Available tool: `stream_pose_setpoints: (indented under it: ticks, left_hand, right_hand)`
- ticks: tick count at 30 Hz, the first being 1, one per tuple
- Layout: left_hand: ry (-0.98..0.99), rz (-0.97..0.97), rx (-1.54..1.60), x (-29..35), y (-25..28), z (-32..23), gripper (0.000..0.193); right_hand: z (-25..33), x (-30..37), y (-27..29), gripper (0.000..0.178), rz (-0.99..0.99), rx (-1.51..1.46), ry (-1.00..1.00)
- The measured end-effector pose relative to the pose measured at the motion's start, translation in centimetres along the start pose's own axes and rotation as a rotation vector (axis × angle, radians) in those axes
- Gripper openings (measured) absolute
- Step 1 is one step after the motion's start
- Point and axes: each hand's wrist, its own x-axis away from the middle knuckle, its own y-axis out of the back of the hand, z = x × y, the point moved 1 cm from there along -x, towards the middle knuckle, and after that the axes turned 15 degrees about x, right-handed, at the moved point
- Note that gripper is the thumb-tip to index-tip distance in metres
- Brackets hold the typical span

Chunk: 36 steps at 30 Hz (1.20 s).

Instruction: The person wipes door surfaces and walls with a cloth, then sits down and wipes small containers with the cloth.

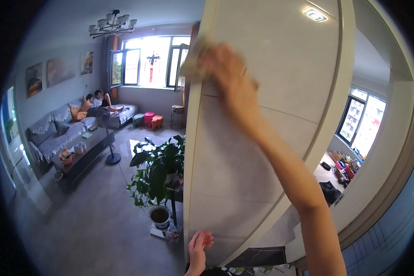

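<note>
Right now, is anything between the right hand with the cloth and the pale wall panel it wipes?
Nothing visible: the right hand presses the small beige cloth directly on the pale tiled wall panel, at its left edge.

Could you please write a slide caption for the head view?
Right hand presses a cloth against a pale tiled wall; left hand empty below.

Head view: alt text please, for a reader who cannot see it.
The right hand presses a pale cloth high against the edge of a white tiled wall panel. The left hand rests open low on the panel, a potted plant beside it.
</note>
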Motion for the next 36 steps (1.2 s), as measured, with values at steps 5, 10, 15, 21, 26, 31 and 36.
stream_pose_setpoints:
  ticks: [5, 10, 15, 21, 26, 31, 36]
  left_hand:
    - [0.013, -0.011, 0.037, 0.5, 0.8, 0.0, 0.03]
    - [-0.037, 0.018, -0.013, 1.2, 0.9, -1.0, 0.028]
    - [-0.034, 0.046, -0.043, 1.9, 0.8, -1.3, 0.028]
    - [0.054, 0.053, -0.012, 2.5, -0.5, -0.6, 0.028]
    - [-0.052, -0.032, -0.028, 1.7, 1.3, -1.2, 0.03]
    - [-0.044, 0.055, -0.05, 0.4, -0.4, -0.8, 0.028]
    - [0.052, 0.159, -0.014, 0.4, -2.0, 1.3, 0.031]
  right_hand:
    - [2.0, -0.5, -0.5, 0.06, 0.03, 0.14, -0.002]
    - [12.2, 19.9, 4.5, 0.059, 0.612, -0.171, 0.075]
    - [8.2, 18.7, 4.1, 0.053, 0.488, -0.156, 0.113]
    - [-6.9, 2.5, 6.4, 0.058, -0.077, 0.346, -0.09]
    - [-5.4, 11.0, 11.0, 0.05, -0.038, 0.446, -0.323]
    - [4.0, 15.6, 6.6, 0.049, 0.291, 0.152, -0.054]
    - [-1.9, -1.1, 2.0, 0.064, 0.069, 0.086, 0.071]
